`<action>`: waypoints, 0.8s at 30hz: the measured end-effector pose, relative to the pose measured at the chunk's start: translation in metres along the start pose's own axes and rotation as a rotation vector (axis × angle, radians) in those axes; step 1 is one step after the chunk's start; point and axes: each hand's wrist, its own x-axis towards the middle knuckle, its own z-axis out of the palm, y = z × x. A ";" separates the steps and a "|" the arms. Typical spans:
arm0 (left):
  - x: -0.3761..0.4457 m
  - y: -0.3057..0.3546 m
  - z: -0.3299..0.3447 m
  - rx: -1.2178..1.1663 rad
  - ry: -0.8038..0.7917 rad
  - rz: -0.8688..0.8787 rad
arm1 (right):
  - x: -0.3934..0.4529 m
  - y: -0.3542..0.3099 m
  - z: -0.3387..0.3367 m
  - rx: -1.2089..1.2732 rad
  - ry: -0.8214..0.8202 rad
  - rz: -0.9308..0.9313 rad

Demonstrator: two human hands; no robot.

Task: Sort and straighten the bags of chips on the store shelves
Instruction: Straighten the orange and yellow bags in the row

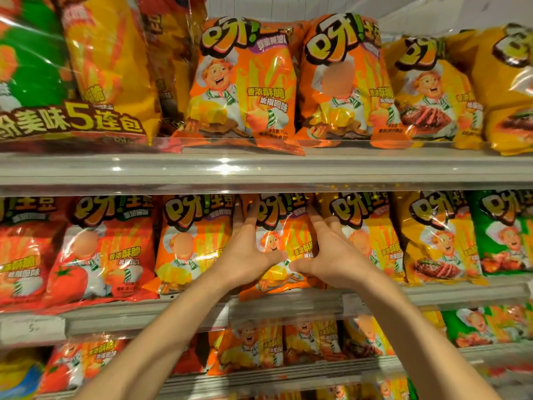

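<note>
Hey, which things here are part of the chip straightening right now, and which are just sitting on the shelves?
In hand:
- orange bag, middle shelf
- left hand, fingers on its left edge
- right hand, fingers on its right edge

Just sitting:
- red tomato bag
- green bag
- five-pack, top shelf
- price label

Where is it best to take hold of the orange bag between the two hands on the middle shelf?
Probably by its two side edges, from the front, as left hand and right hand do: orange bag stands upright, squeezed between neighbours, so a grip on both sides suits it.
</note>
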 end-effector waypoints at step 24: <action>-0.027 -0.066 -0.034 0.970 0.388 0.132 | 0.027 -0.028 0.076 -0.395 0.362 -0.127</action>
